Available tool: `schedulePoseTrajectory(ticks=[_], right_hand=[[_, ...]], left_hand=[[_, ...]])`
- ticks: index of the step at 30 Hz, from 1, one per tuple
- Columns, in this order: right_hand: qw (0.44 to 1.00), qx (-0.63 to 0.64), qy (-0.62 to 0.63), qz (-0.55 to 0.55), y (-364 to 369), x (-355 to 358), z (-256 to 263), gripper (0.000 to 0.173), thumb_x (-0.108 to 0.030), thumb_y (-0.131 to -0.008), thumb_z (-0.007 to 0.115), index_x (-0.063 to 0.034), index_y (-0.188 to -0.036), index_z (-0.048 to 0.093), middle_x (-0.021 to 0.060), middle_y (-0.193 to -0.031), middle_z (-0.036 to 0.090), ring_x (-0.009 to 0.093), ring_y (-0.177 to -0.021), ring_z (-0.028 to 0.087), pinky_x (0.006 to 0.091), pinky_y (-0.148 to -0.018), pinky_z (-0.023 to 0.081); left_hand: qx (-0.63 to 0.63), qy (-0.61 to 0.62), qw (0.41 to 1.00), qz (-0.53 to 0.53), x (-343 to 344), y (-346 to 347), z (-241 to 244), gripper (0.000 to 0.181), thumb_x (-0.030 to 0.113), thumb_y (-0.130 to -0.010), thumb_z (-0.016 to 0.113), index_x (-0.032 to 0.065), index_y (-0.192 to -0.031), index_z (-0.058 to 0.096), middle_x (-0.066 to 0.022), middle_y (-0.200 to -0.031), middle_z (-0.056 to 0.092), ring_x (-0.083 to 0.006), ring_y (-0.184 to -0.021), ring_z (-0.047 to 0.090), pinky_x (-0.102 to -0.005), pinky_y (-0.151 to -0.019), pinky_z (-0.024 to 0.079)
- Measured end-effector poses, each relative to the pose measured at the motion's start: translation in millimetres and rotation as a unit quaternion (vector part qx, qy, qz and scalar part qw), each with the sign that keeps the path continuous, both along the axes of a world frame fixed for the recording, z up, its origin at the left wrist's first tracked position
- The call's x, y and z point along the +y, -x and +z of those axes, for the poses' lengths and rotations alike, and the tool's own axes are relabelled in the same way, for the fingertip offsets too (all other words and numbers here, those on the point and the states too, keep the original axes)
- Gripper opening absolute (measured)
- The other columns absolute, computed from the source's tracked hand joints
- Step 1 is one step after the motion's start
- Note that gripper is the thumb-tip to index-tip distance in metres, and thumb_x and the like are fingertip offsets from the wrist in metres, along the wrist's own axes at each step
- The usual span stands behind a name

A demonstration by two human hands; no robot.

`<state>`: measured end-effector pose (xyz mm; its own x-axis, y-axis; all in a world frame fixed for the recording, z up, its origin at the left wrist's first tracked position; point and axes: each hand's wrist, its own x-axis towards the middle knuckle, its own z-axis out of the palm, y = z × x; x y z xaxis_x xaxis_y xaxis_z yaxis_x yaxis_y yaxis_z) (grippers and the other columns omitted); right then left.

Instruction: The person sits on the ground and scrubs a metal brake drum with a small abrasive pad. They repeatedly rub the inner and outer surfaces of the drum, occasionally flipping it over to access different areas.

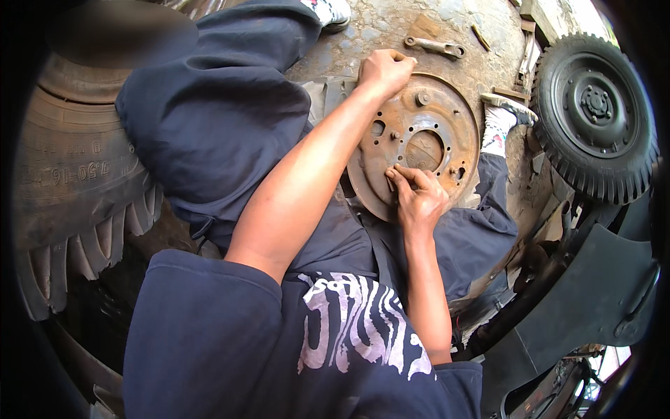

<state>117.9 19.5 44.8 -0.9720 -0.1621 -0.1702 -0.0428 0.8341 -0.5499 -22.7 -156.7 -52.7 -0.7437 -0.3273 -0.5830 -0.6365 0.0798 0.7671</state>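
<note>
A rusty brake backing plate [361, 162] lies between my legs, with a large round hole in its middle and several smaller holes and studs around it. At its far rim is my left hand [384, 70], fingers curled and fingertips pinched together; whether something small sits in them is hidden. Lower down, the thumb and fingers of my right hand [421, 196] meet the plate's near face, below the central hole. A small dark bit shows beside that thumb, too small to identify. Beyond my left hand, a metal link arm [434, 47] with an eye at each end rests on the ground.
A black wheel with a lugged tyre [596, 118] stands at the right. Another large, worn tyre [73, 173] stands close on the left. Dark vehicle bodywork [586, 298] fills the lower right. Wood pieces [536, 23] lie on the stony ground [366, 21].
</note>
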Motion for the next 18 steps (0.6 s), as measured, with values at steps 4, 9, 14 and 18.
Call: schedulePoseTrajectory(ticks=[4, 9, 14, 18], right_hand=[[0.997, 0.062, 0.040, 0.024, 26.3, -38.9, -14.9, 0.018, -0.019, -0.081, 0.090, -0.0047, -0.091, 0.084, 0.0158, -0.075, 0.072, 0.031, -0.065, 0.069, 0.0411, -0.065, 0.053], [0.999, 0.029, 0.041, 0.013, 8.1, -11.0, -7.7, 0.017, -0.016, -0.081, 0.089, -0.0044, -0.093, 0.084, 0.0173, -0.076, 0.073, 0.030, -0.065, 0.070, 0.0393, -0.065, 0.054], [0.998, 0.035, 0.059, -0.011, 10.1, -19.4, -15.4, 0.016, -0.015, -0.082, 0.089, -0.0035, -0.093, 0.084, 0.0172, -0.078, 0.074, 0.031, -0.068, 0.070, 0.0400, -0.068, 0.054], [0.997, 0.034, 0.070, 0.003, 23.8, -37.1, -16.4, 0.017, -0.015, -0.081, 0.089, -0.0040, -0.093, 0.084, 0.0177, -0.080, 0.075, 0.032, -0.069, 0.071, 0.0401, -0.068, 0.055]], left_hand=[[0.012, 0.012, 1.000, -0.007, 0.3, 1.5, 0.6, 0.043, 0.049, -0.092, 0.073, 0.0142, -0.115, 0.083, -0.0121, -0.111, 0.081, -0.0289, -0.108, 0.077, -0.0389, -0.097, 0.057], [0.014, -0.004, 1.000, 0.013, -2.6, 2.3, -10.3, 0.044, 0.048, -0.091, 0.073, 0.0120, -0.115, 0.083, -0.0141, -0.111, 0.081, -0.0302, -0.107, 0.077, -0.0397, -0.097, 0.057], [0.024, 0.005, 1.000, -0.009, 3.0, -1.4, 1.7, 0.043, 0.047, -0.091, 0.072, 0.0118, -0.114, 0.083, -0.0147, -0.109, 0.081, -0.0301, -0.106, 0.077, -0.0402, -0.097, 0.057], [0.025, 0.012, 1.000, 0.003, -2.1, -0.6, -3.0, 0.042, 0.045, -0.092, 0.073, 0.0110, -0.114, 0.083, -0.0138, -0.107, 0.082, -0.0294, -0.105, 0.077, -0.0386, -0.095, 0.057]])
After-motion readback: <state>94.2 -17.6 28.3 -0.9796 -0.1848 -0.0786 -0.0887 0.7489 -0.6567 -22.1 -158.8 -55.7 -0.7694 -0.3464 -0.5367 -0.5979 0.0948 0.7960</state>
